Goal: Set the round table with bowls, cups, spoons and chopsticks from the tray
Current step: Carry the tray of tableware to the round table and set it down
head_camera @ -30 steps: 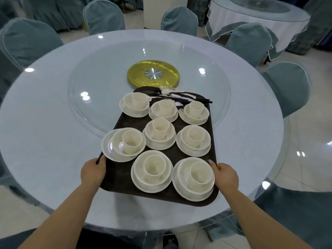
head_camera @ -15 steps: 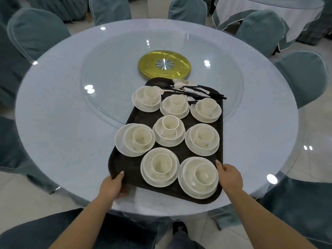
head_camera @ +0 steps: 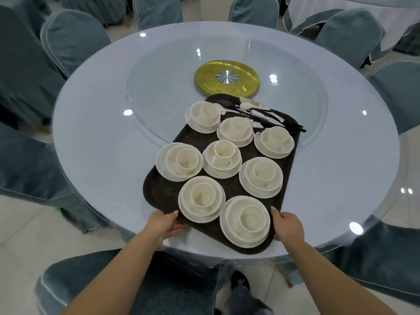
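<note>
While both hands, left hand [head_camera: 167, 225] and right hand [head_camera: 286, 226], grip the loaded tray [head_camera: 163, 192] on the round table [head_camera: 102, 137], nothing appears laid out, so lifting off a first bowl [head_camera: 245, 221] likely comes next.

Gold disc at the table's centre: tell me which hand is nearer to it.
Right, narrowly. The right hand grips the tray at its near right corner, almost straight below the gold disc; the left hand holds the near left edge, further off to the side.

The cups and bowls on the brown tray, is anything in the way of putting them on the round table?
Nothing visible. The pale blue round table is bare around the dark brown tray; only the gold disc sits mid-table. Both the left hand and right hand grip the tray, so neither is free yet.
</note>
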Demonstrator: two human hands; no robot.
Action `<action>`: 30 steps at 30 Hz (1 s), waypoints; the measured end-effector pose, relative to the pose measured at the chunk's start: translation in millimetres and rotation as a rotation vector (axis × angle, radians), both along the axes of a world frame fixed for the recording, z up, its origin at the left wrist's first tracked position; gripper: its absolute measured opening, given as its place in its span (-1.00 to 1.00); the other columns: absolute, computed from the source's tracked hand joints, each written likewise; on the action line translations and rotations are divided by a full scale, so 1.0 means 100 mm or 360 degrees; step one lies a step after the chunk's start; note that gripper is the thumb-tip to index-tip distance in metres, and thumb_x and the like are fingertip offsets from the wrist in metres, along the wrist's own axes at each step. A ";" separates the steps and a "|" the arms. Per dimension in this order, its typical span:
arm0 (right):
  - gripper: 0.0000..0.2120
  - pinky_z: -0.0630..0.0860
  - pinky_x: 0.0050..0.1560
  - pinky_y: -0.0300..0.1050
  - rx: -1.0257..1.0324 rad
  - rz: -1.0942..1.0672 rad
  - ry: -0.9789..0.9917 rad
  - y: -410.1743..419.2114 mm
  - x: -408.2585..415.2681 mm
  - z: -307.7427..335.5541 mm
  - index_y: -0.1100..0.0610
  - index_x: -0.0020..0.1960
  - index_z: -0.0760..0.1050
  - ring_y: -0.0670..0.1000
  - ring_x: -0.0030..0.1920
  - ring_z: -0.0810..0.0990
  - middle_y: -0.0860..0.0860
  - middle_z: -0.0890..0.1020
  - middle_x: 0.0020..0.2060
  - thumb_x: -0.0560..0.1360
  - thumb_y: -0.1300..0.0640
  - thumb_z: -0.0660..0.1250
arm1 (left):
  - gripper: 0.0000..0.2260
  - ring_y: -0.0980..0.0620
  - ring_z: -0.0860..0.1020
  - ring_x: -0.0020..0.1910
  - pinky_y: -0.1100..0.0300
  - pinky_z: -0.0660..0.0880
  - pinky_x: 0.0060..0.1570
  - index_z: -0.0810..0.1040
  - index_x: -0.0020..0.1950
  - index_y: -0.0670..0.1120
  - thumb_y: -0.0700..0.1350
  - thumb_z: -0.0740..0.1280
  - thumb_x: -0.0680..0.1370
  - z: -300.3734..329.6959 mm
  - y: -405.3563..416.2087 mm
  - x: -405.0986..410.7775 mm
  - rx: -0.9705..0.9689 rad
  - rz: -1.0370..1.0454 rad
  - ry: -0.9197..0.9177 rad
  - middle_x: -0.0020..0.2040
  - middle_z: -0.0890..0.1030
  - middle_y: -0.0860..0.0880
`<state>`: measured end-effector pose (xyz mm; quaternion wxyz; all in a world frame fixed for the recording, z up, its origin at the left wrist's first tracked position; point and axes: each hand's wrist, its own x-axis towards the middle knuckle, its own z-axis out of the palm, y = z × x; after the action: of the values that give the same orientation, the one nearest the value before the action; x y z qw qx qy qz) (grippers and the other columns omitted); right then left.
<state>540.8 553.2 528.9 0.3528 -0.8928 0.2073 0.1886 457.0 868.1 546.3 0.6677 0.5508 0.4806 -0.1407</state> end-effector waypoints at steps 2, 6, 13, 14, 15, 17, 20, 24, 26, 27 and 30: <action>-0.47 0.61 -0.19 0.01 0.0049 0.0024 0.0032 0.06 -0.05 0.01 0.19 -0.37 0.44 0.11 -0.35 0.64 0.11 0.60 -0.39 0.61 -0.14 0.15 | -0.74 -0.16 0.65 -0.12 0.03 0.60 -0.15 0.45 0.24 -0.30 -0.20 0.30 0.61 -0.01 0.06 0.00 0.0061 0.0066 -0.0010 0.01 0.62 -0.29; -0.49 0.45 -0.49 -0.28 0.0103 0.0059 0.0124 0.14 -0.10 0.07 0.22 -0.31 0.53 0.01 -0.50 0.63 0.08 0.63 -0.48 0.61 -0.12 0.17 | -0.76 -0.15 0.64 -0.16 0.10 0.58 -0.26 0.47 0.18 -0.32 -0.19 0.32 0.59 -0.02 0.15 0.01 0.0154 0.0214 -0.0032 -0.03 0.61 -0.27; -0.53 0.60 -0.37 -0.15 0.0243 0.0058 0.0278 0.19 -0.08 0.09 0.26 -0.27 0.55 0.10 -0.45 0.67 0.11 0.65 -0.49 0.61 -0.07 0.21 | -0.79 -0.11 0.59 -0.07 0.10 0.55 -0.08 0.51 0.00 -0.29 -0.14 0.39 0.55 -0.12 0.05 0.06 -0.0066 0.0774 0.0022 -0.02 0.57 -0.23; -0.54 0.65 -0.29 -0.07 0.0272 0.0059 0.0305 0.18 -0.06 0.09 0.27 -0.27 0.55 0.13 -0.43 0.68 0.13 0.65 -0.48 0.61 -0.06 0.22 | -0.80 -0.10 0.60 -0.09 0.13 0.54 -0.13 0.50 -0.07 -0.27 -0.13 0.40 0.55 -0.13 0.03 0.07 -0.0048 0.0824 0.0008 -0.04 0.58 -0.22; -0.54 0.67 -0.22 -0.02 0.0290 0.0069 0.0328 0.17 -0.05 0.09 0.28 -0.27 0.55 0.15 -0.42 0.68 0.15 0.66 -0.46 0.61 -0.06 0.22 | -0.80 -0.10 0.61 -0.09 0.15 0.54 -0.17 0.50 -0.09 -0.26 -0.13 0.40 0.55 -0.14 0.01 0.07 -0.0029 0.0877 0.0001 -0.05 0.59 -0.21; -0.55 0.67 -0.25 -0.01 0.0298 0.0112 0.0365 0.15 -0.02 0.08 0.30 -0.22 0.54 0.16 -0.41 0.68 0.16 0.66 -0.45 0.62 -0.05 0.21 | -0.80 -0.10 0.63 -0.09 0.17 0.54 -0.26 0.53 -0.07 -0.25 -0.11 0.40 0.55 -0.13 -0.02 0.06 0.0034 0.0930 -0.0001 -0.08 0.62 -0.19; -0.56 0.62 -0.40 -0.12 0.0213 0.0311 0.0443 0.08 0.02 0.12 0.28 -0.14 0.53 0.11 -0.47 0.66 0.13 0.65 -0.49 0.63 -0.07 0.17 | -0.80 -0.12 0.64 -0.15 0.12 0.56 -0.21 0.54 -0.17 -0.19 -0.08 0.40 0.55 -0.19 -0.11 -0.02 0.0221 0.0816 -0.0037 -0.12 0.64 -0.21; -0.54 0.59 -0.38 -0.17 -0.0053 0.0846 0.0704 -0.01 0.29 0.34 0.25 -0.13 0.58 0.04 -0.51 0.62 0.08 0.62 -0.54 0.65 -0.06 0.10 | -0.63 -0.20 0.61 -0.15 0.02 0.56 -0.08 0.54 -0.23 -0.22 0.08 0.34 0.56 -0.30 -0.31 -0.14 0.0516 0.0625 0.0006 -0.17 0.62 -0.28; -0.56 0.59 -0.37 -0.17 -0.0115 0.1004 0.0704 -0.02 0.55 0.51 0.25 -0.16 0.60 0.04 -0.52 0.59 0.07 0.60 -0.57 0.63 0.00 0.10 | -0.59 -0.17 0.56 -0.17 0.04 0.51 -0.13 0.55 -0.20 -0.22 0.14 0.31 0.56 -0.31 -0.39 -0.14 0.0597 0.0600 0.0048 -0.19 0.58 -0.29; -0.58 0.58 -0.37 -0.17 -0.0116 0.1031 0.0656 -0.02 0.71 0.59 0.25 -0.18 0.61 0.04 -0.53 0.57 0.07 0.59 -0.58 0.61 0.03 0.11 | -0.60 -0.16 0.54 -0.17 0.03 0.51 -0.12 0.54 -0.21 -0.20 0.14 0.31 0.56 -0.31 -0.43 -0.14 0.0606 0.0597 0.0053 -0.19 0.57 -0.28; -0.67 0.54 -0.38 -0.17 0.0063 0.0979 0.0374 -0.02 1.26 0.82 0.23 -0.21 0.61 0.04 -0.52 0.55 0.08 0.58 -0.57 0.55 0.07 0.18 | -0.66 -0.24 0.61 -0.07 -0.11 0.56 0.08 0.49 -0.28 -0.12 0.10 0.33 0.56 -0.28 -0.53 -0.10 0.0615 0.0609 0.0103 -0.10 0.62 -0.32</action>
<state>667.0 551.2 611.0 0.2703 -0.8787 -0.0365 0.3918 446.6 814.9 518.7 0.5491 0.5623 0.6149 0.0648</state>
